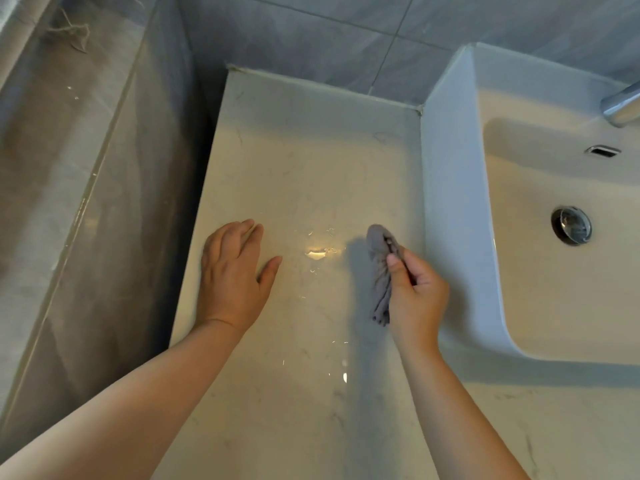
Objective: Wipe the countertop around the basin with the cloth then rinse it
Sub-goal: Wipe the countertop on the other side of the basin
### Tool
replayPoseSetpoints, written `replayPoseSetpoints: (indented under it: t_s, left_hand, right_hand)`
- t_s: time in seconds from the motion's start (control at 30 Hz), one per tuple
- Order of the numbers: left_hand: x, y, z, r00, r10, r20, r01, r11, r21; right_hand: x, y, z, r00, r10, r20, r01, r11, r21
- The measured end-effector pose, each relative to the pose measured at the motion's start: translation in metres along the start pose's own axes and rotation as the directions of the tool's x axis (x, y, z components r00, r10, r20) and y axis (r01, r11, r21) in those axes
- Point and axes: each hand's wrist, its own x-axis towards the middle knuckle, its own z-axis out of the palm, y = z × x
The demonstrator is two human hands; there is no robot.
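A pale marble countertop (304, 161) runs to the left of a white raised basin (450, 188). My right hand (417, 296) grips a bunched grey cloth (379, 271) just left of the basin's outer wall, the cloth hanging down onto the counter. My left hand (232, 275) lies flat on the counter near its left edge, palm down, fingers a little apart, holding nothing. Small wet streaks and a bright reflection (317, 253) sit on the counter between the two hands.
A chrome tap spout (621, 105) juts in at the upper right over the basin, above an overflow slot (602, 151) and a chrome drain plug (571, 225). Grey tiled wall (329, 36) runs behind. A grey tiled ledge (62, 161) drops away left of the counter.
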Motion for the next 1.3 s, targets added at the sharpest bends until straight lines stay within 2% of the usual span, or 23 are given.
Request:
replayPoseSetpoints:
  t_s: [0.1,0.23,0.37,0.47,0.6,0.63,0.73,0.83,0.97,1.13,1.23,1.3]
  left_hand:
    - [0.000,0.001,0.000,1.000,0.003,0.000,-0.003,1.000,0.006]
    - [0.000,0.001,0.000,1.000,0.000,-0.014,0.000,1.000,-0.004]
    - [0.000,0.001,0.001,1.000,0.004,-0.016,-0.004,1.000,-0.014]
    - [0.001,0.002,-0.001,1.000,0.009,-0.016,-0.009,1.000,-0.029]
    - [0.001,0.003,-0.004,1.000,0.011,-0.003,-0.011,1.000,-0.020]
    - [0.001,0.003,-0.004,1.000,0.010,0.008,-0.009,1.000,-0.022]
    - [0.000,0.001,-0.009,1.000,0.016,0.009,-0.015,0.996,-0.087]
    - [-0.007,-0.003,-0.023,1.000,0.009,-0.025,-0.013,0.988,-0.152]
    - [-0.038,-0.009,-0.040,0.996,-0.089,-0.022,0.086,0.990,-0.111]
    - [-0.069,-0.013,-0.045,0.960,-0.271,0.070,0.275,0.959,-0.064]
    - [-0.076,-0.017,-0.041,0.951,-0.295,0.097,0.304,0.949,-0.086]
    - [-0.078,-0.021,-0.037,0.957,-0.275,0.091,0.284,0.952,-0.113]
  right_hand:
    - [0.032,0.002,-0.005,0.996,-0.051,-0.077,0.045,0.996,-0.081]
    - [0.054,0.021,0.003,0.991,-0.134,-0.030,0.123,0.961,-0.248]
    - [0.045,0.029,0.013,0.987,-0.153,-0.057,0.139,0.970,-0.200]
    - [0.022,0.025,0.024,0.964,-0.261,0.055,0.267,0.942,-0.202]
    - [-0.002,0.024,0.032,0.936,-0.299,0.184,0.328,0.932,-0.152]
    - [-0.004,0.023,0.031,0.934,-0.279,0.223,0.312,0.941,-0.132]
    - [0.001,0.007,0.020,0.952,-0.120,0.281,0.135,0.990,-0.036]
    - [0.019,-0.006,0.008,0.960,-0.110,0.259,0.111,0.994,0.010]
    - [0.050,-0.008,0.016,0.967,-0.136,0.217,0.152,0.986,-0.061]
    - [0.069,0.001,0.035,0.930,-0.252,0.266,0.309,0.930,-0.200]
    - [0.057,0.008,0.046,0.938,-0.271,0.217,0.308,0.937,-0.161]
    - [0.046,0.009,0.051,0.927,-0.276,0.254,0.318,0.937,-0.142]
